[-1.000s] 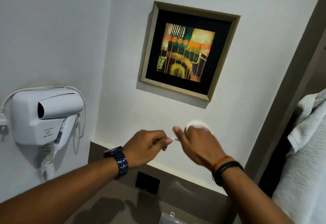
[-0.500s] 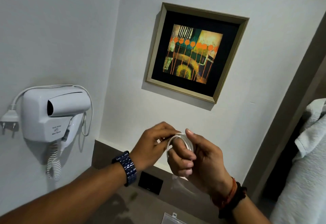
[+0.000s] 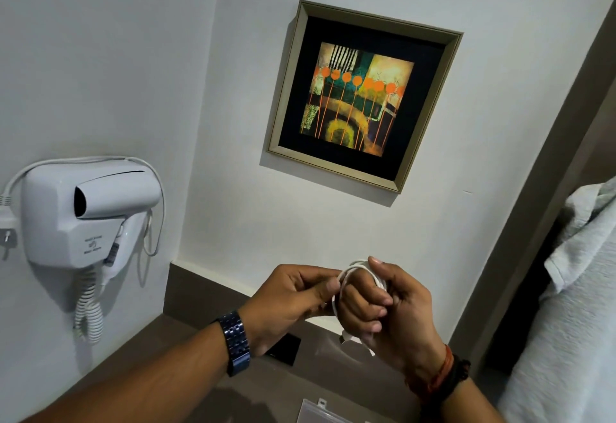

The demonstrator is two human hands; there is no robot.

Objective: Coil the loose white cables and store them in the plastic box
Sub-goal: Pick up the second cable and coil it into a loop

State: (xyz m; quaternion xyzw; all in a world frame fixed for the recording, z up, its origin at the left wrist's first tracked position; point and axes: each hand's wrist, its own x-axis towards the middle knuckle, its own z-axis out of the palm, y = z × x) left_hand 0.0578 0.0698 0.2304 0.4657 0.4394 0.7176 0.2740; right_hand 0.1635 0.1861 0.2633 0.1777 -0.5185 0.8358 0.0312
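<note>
A thin white cable (image 3: 354, 267) is wound in loops around the fingers of my right hand (image 3: 390, 309), held up in front of the wall. My left hand (image 3: 293, 296) pinches a strand of the same cable just left of the coil, thumb against forefinger. A short end with a plug (image 3: 346, 337) hangs below my right fingers. The clear plastic box (image 3: 316, 412) shows only as a corner at the bottom edge, below my hands.
A white wall-mounted hair dryer (image 3: 90, 209) with a curly cord hangs at left. A framed picture (image 3: 361, 95) is on the wall ahead. A black socket plate (image 3: 283, 349) sits in the brown ledge. A white towel (image 3: 573, 306) hangs at right.
My hands came together from apart and my right palm turned toward me. The cable went from a stretched strand to loops around my right fingers. The view shifted slightly.
</note>
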